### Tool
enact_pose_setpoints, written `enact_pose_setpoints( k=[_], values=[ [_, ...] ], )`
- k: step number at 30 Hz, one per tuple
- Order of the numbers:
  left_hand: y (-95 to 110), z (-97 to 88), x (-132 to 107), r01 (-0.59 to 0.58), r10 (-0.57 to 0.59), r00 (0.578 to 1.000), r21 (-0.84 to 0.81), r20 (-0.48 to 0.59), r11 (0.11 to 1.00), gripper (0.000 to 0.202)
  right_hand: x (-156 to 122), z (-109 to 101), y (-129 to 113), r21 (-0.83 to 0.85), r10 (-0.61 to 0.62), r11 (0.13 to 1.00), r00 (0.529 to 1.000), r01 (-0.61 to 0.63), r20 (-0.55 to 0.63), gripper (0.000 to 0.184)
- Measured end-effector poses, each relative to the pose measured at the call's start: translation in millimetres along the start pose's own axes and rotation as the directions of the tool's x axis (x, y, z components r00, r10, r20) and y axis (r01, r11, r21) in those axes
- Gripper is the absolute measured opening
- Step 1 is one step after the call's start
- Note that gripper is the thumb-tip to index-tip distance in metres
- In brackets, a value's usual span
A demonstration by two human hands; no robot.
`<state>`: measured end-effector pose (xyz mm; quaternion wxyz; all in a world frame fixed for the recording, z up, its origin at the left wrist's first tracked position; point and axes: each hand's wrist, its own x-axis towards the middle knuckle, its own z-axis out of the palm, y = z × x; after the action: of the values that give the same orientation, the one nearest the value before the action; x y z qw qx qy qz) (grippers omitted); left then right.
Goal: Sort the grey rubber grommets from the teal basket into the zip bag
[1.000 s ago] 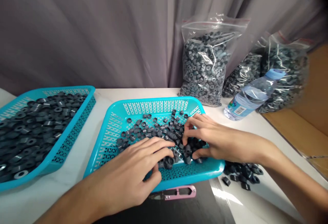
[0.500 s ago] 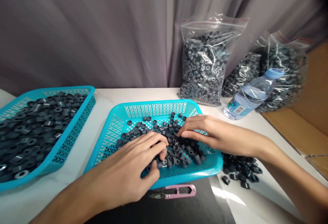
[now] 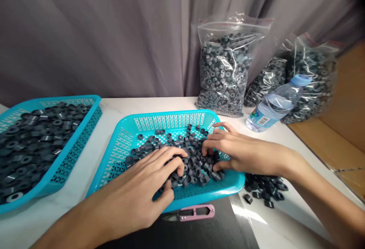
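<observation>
A turquoise plastic basket [image 3: 168,121] holds a loose layer of small dark grey ring-shaped pieces [image 3: 194,169], like short spacers. My left hand [image 3: 151,184] reaches over its near rim with bent fingers among the rings; thumb and index finger are apart. At the basket's right side, my right hand [image 3: 239,150] has its fingers curled down onto the rings and the thumb separated from them. No ring shows clearly gripped in either hand; the undersides of the fingers are partly hidden.
A fuller turquoise basket [image 3: 72,146] stands left. Loose dark pieces [image 3: 265,190] lie on the table at right. Pink thread snips [image 3: 196,212] rest on a black mat [image 3: 182,235]. Behind are a filled zip bag [image 3: 224,70], more bags, a water bottle [image 3: 275,106] and cardboard [image 3: 319,142].
My right hand's fingers have spread, with the thumb moving down and away from the index finger. My left hand stays nearly in place. The whole view has shifted slightly.
</observation>
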<state>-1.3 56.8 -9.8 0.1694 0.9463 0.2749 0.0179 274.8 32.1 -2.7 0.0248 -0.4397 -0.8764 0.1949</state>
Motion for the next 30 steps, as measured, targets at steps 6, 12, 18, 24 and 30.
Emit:
enact_pose_setpoints(
  k=[6,12,18,24,30],
  values=[
    [3.7,4.2,-3.5,-0.082,0.081,0.997,0.096,0.018,0.992,0.064,2.6,-2.5,-7.0,0.039,-0.012,0.999,0.997,0.015,-0.079,0.013],
    [3.0,7.0,-5.9,-0.084,0.086,0.996,0.11,-0.009,0.99,0.061,10.9,5.2,-7.8,-0.009,-0.03,1.0,0.998,0.029,-0.05,0.008],
    [0.6,4.9,-6.2,-0.076,0.08,0.997,0.115,-0.025,0.99,0.057,13.7,11.0,-7.0,-0.028,-0.009,1.0,0.998,0.007,-0.069,0.011],
    [-0.1,6.8,-3.6,-0.065,0.071,0.997,0.122,-0.044,0.99,0.055,15.2,12.8,-8.6,-0.062,-0.029,0.998,0.997,0.024,-0.078,0.01],
    [2.0,5.6,-3.5,-0.062,0.067,0.997,0.123,-0.032,0.99,0.053,15.8,12.4,-9.7,-0.036,-0.029,0.999,0.998,0.027,-0.06,0.006]
  ],
)
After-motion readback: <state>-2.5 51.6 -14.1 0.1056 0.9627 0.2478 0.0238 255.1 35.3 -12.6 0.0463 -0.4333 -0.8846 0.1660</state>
